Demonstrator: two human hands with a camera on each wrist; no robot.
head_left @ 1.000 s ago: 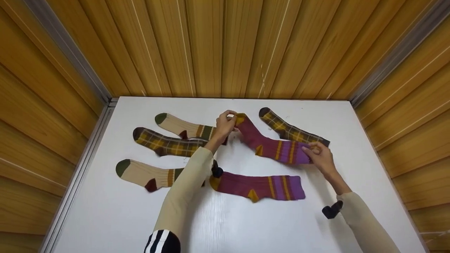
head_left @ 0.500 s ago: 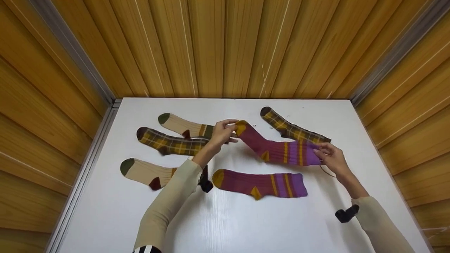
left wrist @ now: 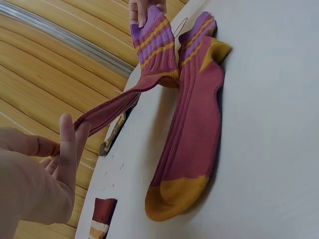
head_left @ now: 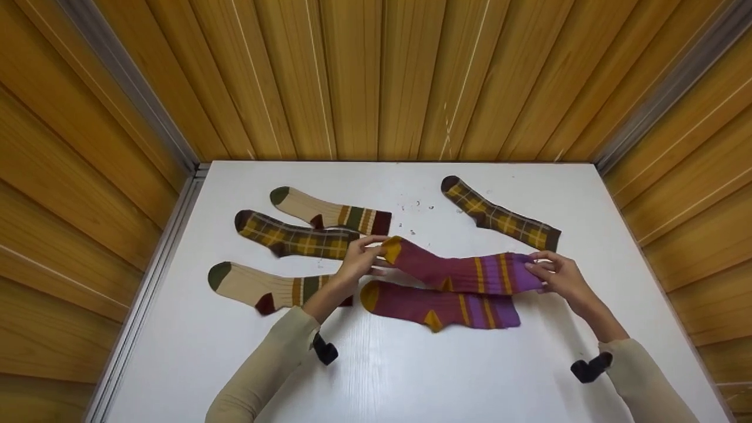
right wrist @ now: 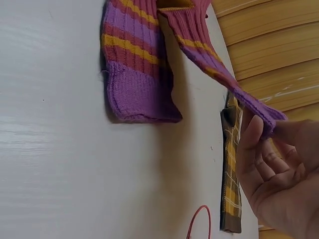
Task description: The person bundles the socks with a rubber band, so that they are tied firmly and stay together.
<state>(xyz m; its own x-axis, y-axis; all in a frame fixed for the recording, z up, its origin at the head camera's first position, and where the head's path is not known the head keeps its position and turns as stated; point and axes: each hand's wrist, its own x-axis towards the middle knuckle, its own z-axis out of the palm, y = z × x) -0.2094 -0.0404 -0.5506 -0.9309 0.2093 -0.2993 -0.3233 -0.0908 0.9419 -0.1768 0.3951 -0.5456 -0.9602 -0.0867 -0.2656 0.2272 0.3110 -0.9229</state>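
1. Head view. Six socks, in three pairs, on or above the white table (head_left: 411, 376): two maroon-and-purple, two plaid, two beige. The left hand (head_left: 355, 264) pinches the mustard toe of the held sock (head_left: 452, 273); the right hand (head_left: 561, 276) pinches its purple cuff, the two hands well apart. Compared with half a second ago, the held sock has moved toward the person and now overlaps, in this view, the flat sock (head_left: 405, 302); a gap separated them before. The striped cuff of the upper beige sock (head_left: 305, 205), then partly covered, is now exposed. The lower beige sock (head_left: 241, 282) and left plaid sock (head_left: 294, 238) lie to the left, the right plaid sock (head_left: 499, 217) beyond the right hand.

2. Left wrist view. Here the held sock is seen to be raised off the table, slack between the hands; the flat sock lies beside it, mustard toe nearest the camera.

3. Right wrist view. Thumb and finger close on the edge of the purple cuff. A thin red loop (right wrist: 199, 214), indistinct from the head, appears at the lower edge.
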